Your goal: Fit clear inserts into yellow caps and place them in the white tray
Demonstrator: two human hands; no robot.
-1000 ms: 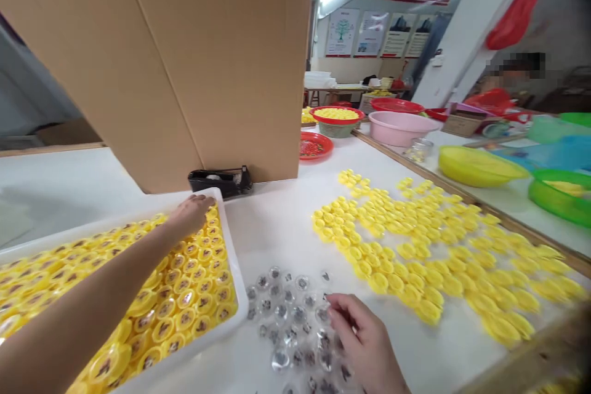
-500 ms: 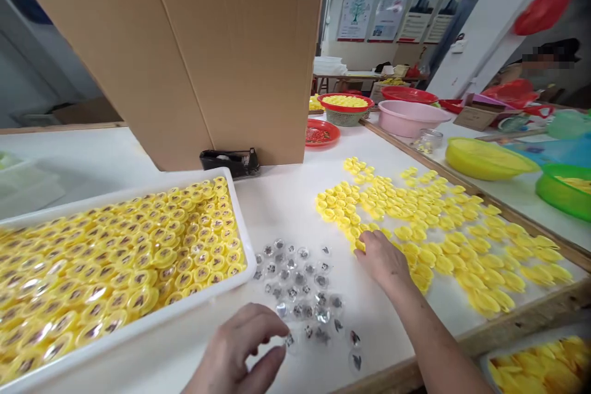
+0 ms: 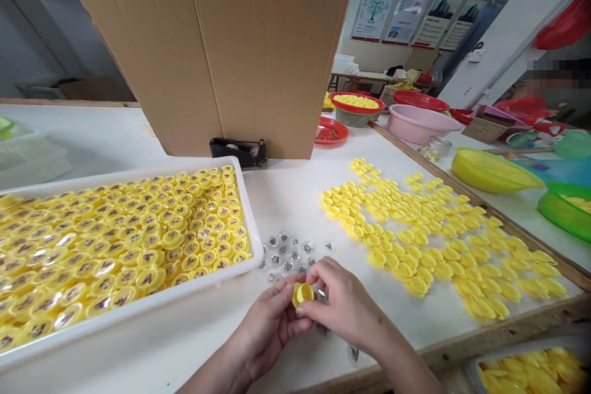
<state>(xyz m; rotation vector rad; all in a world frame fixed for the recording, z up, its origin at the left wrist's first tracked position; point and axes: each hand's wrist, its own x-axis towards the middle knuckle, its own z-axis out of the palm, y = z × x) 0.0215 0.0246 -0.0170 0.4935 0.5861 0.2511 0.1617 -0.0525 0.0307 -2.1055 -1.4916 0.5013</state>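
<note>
Both hands meet over the white table, fingers closed on a small round yellow plastic cap [image 3: 305,293]. My left hand [image 3: 270,323] pinches it from the left, thumb at its edge. From the right, my right hand [image 3: 344,301] grips the same cap between thumb and fingers. Whether a clear disc is also between the fingers is hidden. Under and behind the hands lie clear round discs [image 3: 286,257] with dark printed pictures, partly covered by the hands. Many loose yellow caps [image 3: 392,200] are spread to the right.
A white tray [image 3: 255,240] of yellow caps with picture discs stands at left. Behind it are a black tape dispenser [image 3: 239,152] and a large cardboard box [image 3: 258,49]. A wooden strip [image 3: 484,206] edges the table, with a pink basin [image 3: 422,123] and green bowl [image 3: 566,212] beyond.
My right hand has come left from the loose yellow caps with a cap and met my left hand, which moved slightly right and up. The view has shifted slightly.
</note>
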